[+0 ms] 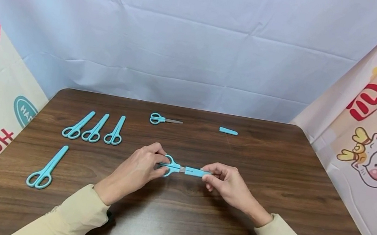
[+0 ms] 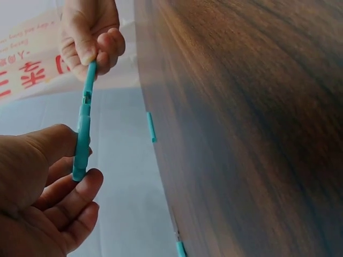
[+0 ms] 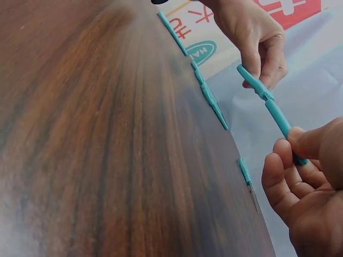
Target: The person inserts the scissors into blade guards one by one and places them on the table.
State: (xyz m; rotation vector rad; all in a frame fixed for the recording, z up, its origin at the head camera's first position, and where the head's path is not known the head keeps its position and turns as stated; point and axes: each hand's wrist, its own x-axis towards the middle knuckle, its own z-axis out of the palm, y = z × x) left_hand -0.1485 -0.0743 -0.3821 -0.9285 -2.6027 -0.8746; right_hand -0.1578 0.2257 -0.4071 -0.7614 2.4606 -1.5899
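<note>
My left hand (image 1: 141, 166) grips a pair of blue-handled scissors (image 1: 174, 167) by the finger loops, blades pointing right. Between thumb and fingers, my right hand (image 1: 228, 182) pinches the far end of a blue blade cover (image 1: 194, 172). Most of the blades are inside the cover, and a short stretch of bare metal shows between it and the handles. Both wrist views show the scissors and cover in one line, held above the table; in the right wrist view the cover (image 3: 278, 119) lies along the right thumb and fingers.
Uncovered scissors (image 1: 157, 119) lie at the back of the wooden table (image 1: 260, 153), with a loose blue cover (image 1: 228, 131) to their right. Three covered scissors (image 1: 95, 129) lie in a row at the left, and another covered pair (image 1: 44, 171) lies nearer the front.
</note>
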